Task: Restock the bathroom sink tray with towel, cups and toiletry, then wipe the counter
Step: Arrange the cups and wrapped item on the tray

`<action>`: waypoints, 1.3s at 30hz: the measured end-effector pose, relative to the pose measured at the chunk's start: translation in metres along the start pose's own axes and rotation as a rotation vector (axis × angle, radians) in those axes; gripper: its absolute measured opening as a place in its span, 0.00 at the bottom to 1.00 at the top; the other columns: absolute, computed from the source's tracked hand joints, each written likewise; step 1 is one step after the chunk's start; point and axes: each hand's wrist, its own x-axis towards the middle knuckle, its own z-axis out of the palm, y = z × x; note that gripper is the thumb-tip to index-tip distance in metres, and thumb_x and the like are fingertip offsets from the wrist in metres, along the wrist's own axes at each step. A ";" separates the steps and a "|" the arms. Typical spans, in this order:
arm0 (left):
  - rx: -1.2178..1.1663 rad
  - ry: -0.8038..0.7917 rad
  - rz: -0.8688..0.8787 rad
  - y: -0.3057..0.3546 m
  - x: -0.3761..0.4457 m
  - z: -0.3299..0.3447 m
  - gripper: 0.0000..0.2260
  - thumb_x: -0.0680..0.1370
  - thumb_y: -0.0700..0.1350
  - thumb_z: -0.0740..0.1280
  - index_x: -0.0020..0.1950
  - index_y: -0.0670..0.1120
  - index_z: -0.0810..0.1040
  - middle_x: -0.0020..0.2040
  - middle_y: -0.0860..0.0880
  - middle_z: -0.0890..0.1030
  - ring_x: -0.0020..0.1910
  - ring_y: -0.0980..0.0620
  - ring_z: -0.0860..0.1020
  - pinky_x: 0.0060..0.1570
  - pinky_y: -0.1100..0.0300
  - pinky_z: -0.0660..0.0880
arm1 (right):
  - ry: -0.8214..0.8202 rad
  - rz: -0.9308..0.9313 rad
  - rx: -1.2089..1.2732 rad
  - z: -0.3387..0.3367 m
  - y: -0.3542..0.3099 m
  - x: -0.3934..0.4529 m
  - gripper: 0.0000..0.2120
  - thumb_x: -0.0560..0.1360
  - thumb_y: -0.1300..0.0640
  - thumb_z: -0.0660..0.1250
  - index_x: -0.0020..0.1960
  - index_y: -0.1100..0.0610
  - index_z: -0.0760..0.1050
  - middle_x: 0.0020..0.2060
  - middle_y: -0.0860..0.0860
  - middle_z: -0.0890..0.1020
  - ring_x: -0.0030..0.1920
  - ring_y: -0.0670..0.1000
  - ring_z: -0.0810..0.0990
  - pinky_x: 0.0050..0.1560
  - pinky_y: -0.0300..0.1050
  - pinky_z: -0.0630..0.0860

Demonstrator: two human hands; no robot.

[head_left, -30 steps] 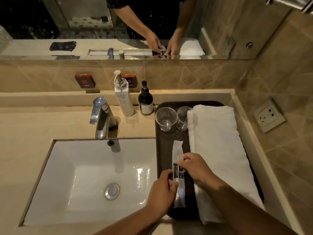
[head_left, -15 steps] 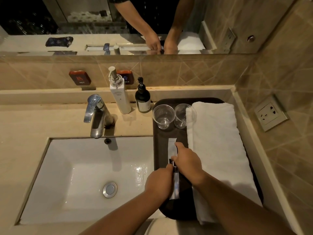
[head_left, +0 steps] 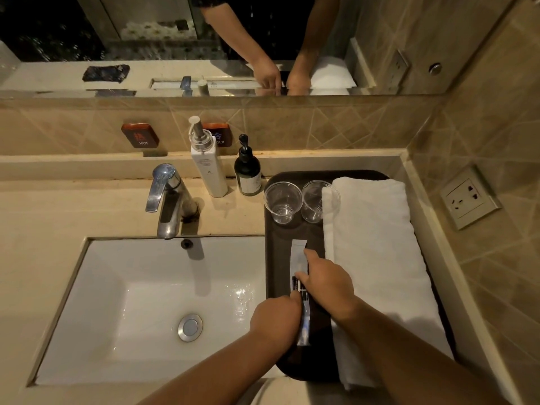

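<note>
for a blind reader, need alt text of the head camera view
Both hands, left hand and right hand, press a toiletry packet onto a dark tray beside a sink, with two clear cups and a folded white towel on it.

The right hand (head_left: pixel 328 283) covers the middle of the toiletry packet (head_left: pixel 299 255), whose print is too small to read.

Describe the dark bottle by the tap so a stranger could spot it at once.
Start at the white sink and look to the counter strip behind it, between the tap and the dark tray. Two pump bottles stand there side by side. It is the short dark bottle, nearer the tray; the white bottle beside it is taller.
</note>
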 end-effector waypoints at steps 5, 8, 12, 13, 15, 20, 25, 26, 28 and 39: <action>-0.004 0.000 0.009 0.000 -0.001 -0.001 0.17 0.79 0.39 0.65 0.67 0.40 0.67 0.52 0.42 0.81 0.47 0.41 0.81 0.46 0.51 0.77 | 0.008 0.001 -0.007 0.000 -0.001 -0.003 0.25 0.79 0.45 0.62 0.72 0.53 0.62 0.56 0.54 0.82 0.53 0.55 0.81 0.48 0.45 0.73; 0.003 0.001 0.018 0.001 -0.002 -0.001 0.17 0.79 0.39 0.65 0.66 0.40 0.68 0.52 0.42 0.81 0.48 0.41 0.81 0.46 0.51 0.76 | 0.005 0.002 -0.019 -0.002 -0.002 -0.004 0.25 0.79 0.45 0.62 0.72 0.53 0.62 0.56 0.54 0.82 0.53 0.55 0.81 0.47 0.45 0.73; 0.010 -0.012 0.015 0.000 -0.001 0.000 0.17 0.78 0.38 0.65 0.65 0.40 0.68 0.52 0.41 0.81 0.47 0.40 0.81 0.45 0.50 0.76 | -0.012 0.013 -0.022 -0.002 -0.001 -0.003 0.25 0.79 0.44 0.62 0.72 0.53 0.62 0.56 0.54 0.82 0.53 0.55 0.81 0.47 0.46 0.74; 0.015 -0.017 0.015 0.000 -0.001 0.000 0.17 0.78 0.38 0.66 0.65 0.40 0.68 0.52 0.41 0.81 0.47 0.40 0.81 0.45 0.50 0.77 | -0.009 0.016 -0.020 -0.002 -0.001 -0.003 0.25 0.79 0.44 0.62 0.71 0.53 0.63 0.55 0.54 0.82 0.53 0.55 0.81 0.47 0.46 0.74; 0.025 -0.020 0.016 0.000 -0.002 -0.001 0.17 0.78 0.38 0.66 0.66 0.40 0.68 0.52 0.41 0.81 0.47 0.40 0.81 0.44 0.50 0.77 | -0.006 0.025 -0.008 -0.002 -0.001 -0.002 0.25 0.79 0.43 0.62 0.71 0.53 0.63 0.55 0.54 0.82 0.52 0.56 0.81 0.47 0.46 0.74; 0.044 0.005 0.031 -0.004 -0.008 -0.006 0.17 0.77 0.39 0.65 0.65 0.41 0.68 0.52 0.42 0.80 0.47 0.39 0.81 0.39 0.51 0.71 | 0.041 -0.011 0.076 -0.007 0.000 -0.007 0.24 0.80 0.47 0.61 0.74 0.53 0.64 0.63 0.53 0.77 0.59 0.54 0.78 0.56 0.45 0.74; -0.021 0.195 0.066 -0.014 -0.017 -0.003 0.14 0.79 0.49 0.60 0.63 0.46 0.73 0.53 0.46 0.78 0.47 0.45 0.78 0.43 0.52 0.75 | 0.199 -0.208 -0.073 -0.013 0.002 -0.026 0.16 0.78 0.52 0.65 0.65 0.53 0.76 0.57 0.50 0.79 0.54 0.50 0.78 0.52 0.42 0.75; -0.022 0.267 0.079 -0.019 -0.018 -0.003 0.14 0.79 0.50 0.59 0.61 0.48 0.75 0.52 0.47 0.78 0.46 0.47 0.77 0.43 0.54 0.75 | 0.214 -0.233 -0.110 -0.014 0.001 -0.031 0.16 0.76 0.52 0.68 0.63 0.53 0.78 0.56 0.50 0.80 0.54 0.51 0.79 0.53 0.44 0.76; -0.049 0.394 0.084 -0.029 -0.021 -0.005 0.15 0.77 0.53 0.60 0.60 0.50 0.77 0.52 0.49 0.79 0.48 0.50 0.77 0.45 0.55 0.75 | 0.210 -0.232 -0.166 -0.019 -0.002 -0.041 0.19 0.72 0.49 0.72 0.61 0.52 0.79 0.57 0.51 0.81 0.57 0.54 0.80 0.57 0.51 0.77; 0.024 0.406 -0.040 -0.064 -0.055 -0.039 0.24 0.80 0.59 0.59 0.73 0.52 0.65 0.73 0.50 0.69 0.70 0.49 0.68 0.71 0.53 0.60 | -0.030 -0.197 -0.206 -0.044 -0.038 -0.076 0.33 0.77 0.38 0.61 0.78 0.48 0.54 0.78 0.48 0.58 0.77 0.52 0.56 0.76 0.50 0.53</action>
